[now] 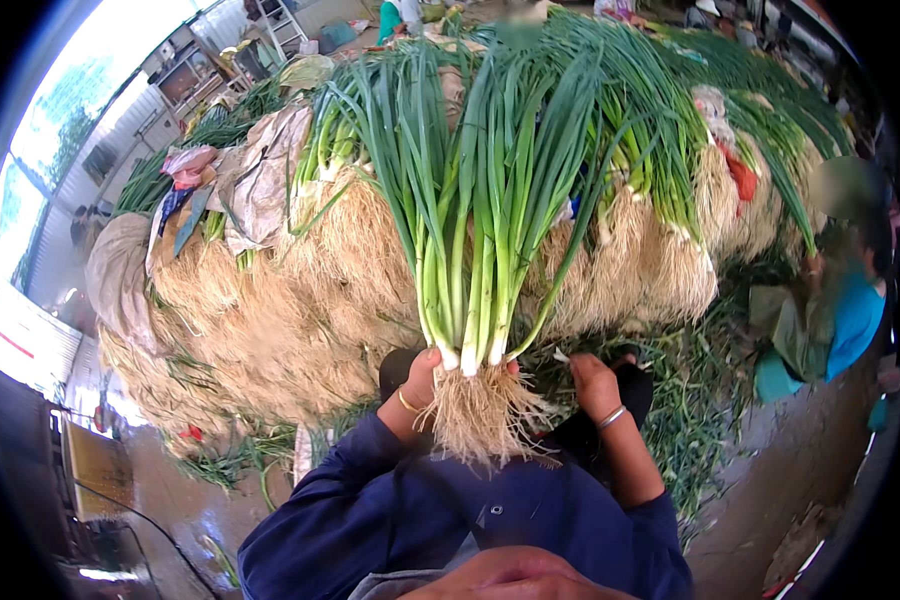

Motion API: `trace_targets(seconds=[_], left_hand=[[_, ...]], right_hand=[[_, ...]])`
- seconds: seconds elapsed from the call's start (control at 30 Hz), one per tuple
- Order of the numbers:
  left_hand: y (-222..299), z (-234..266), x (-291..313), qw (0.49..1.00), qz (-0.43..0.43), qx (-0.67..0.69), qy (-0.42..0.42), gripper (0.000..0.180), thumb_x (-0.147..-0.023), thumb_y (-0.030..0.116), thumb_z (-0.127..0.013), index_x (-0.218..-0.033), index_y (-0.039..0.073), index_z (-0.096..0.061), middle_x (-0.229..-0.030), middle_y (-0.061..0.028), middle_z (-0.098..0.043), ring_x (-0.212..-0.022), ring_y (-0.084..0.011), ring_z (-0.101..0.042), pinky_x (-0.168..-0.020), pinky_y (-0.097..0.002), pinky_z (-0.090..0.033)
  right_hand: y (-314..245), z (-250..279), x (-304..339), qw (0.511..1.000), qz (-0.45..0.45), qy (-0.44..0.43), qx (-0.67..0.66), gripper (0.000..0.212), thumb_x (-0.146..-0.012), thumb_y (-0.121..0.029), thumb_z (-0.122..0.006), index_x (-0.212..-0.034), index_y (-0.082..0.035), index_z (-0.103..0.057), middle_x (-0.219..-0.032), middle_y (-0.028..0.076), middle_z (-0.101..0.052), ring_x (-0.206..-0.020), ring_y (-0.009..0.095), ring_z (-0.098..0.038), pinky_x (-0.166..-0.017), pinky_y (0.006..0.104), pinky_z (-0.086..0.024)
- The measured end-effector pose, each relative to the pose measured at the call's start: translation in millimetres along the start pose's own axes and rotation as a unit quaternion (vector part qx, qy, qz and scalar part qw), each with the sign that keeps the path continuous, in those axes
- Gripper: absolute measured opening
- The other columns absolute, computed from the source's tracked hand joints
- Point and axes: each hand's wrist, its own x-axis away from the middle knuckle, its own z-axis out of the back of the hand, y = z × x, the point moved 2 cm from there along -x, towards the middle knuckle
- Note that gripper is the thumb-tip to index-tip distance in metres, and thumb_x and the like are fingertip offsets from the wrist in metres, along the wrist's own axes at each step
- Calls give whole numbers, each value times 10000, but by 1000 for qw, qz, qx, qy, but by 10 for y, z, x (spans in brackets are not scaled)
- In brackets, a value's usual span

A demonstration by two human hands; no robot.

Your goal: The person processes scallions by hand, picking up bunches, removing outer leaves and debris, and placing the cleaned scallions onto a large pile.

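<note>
Upright in front of me stands a bunch of spring onions (485,220), long green leaves up and pale roots hanging over my lap. My left hand (422,382) is closed around its white base, with a fingertip showing on the far side of the roots. To the right of the bunch, my right hand (595,388) is pinched closed. A small whitish scrap (561,355) pokes out at its fingertips; it looks like a bit of onion skin, too small to be sure.
A big heap of spring onions (300,270), roots facing me, spans the space ahead. Cloth sacks (270,170) lie over its left part. Leaf trimmings (695,420) litter the floor at the right. A person in blue (855,320) is at the far right, holding spring onions.
</note>
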Motion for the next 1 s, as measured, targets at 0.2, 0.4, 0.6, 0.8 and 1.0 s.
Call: trace_targets(seconds=[0.2,0.4,0.6,0.8,1.0], left_hand=[[-74,109,-32,999,-38,7,-36,793,-708,520,-638,-1294,20,-446,-1150,-183,-563,-1028,-365,-571,-895,-456,-467],[-81,227,36,996,3,87,-33,692,-758,391,-659,-1264,-37,-460,-1149,-212,-581,-1008,-326,-599,-897,-410,-487],[-207,636,45,998,-3,60,-36,636,-782,372,-652,-1242,-33,-483,-1126,-213,-593,-991,-319,-611,-886,-420,-492],[109,67,142,995,-9,70,-71,685,-780,383,-636,-1308,0,-429,-1192,-201,-555,-1090,-379,-548,-958,-472,-434],[284,-119,281,995,-31,95,-22,677,-774,337,-626,-1312,-18,-421,-1227,-216,-541,-1081,-379,-556,-981,-492,-416]], right_hand=[[-690,180,-670,789,-208,-142,-560,493,-918,-111,-534,-1370,-34,-354,-1153,96,-546,-836,133,-584,-687,279,-493],[-780,88,-728,792,-101,-222,-560,165,-946,-104,-489,-1074,-17,-549,-856,-5,-558,-775,85,-519,-701,216,-418],[-706,-135,-679,945,65,-95,-305,123,-821,-28,-581,-941,-46,-564,-831,93,-562,-773,263,-567,-721,317,-467],[-417,-86,-613,995,-10,-29,-93,518,-790,42,-563,-1276,-41,-407,-844,148,-584,-770,300,-620,-664,348,-499],[-480,71,-1572,896,-172,-13,-410,326,-882,-57,-556,-1199,-32,-483,-689,38,-554,-643,137,-556,-590,271,-475]])
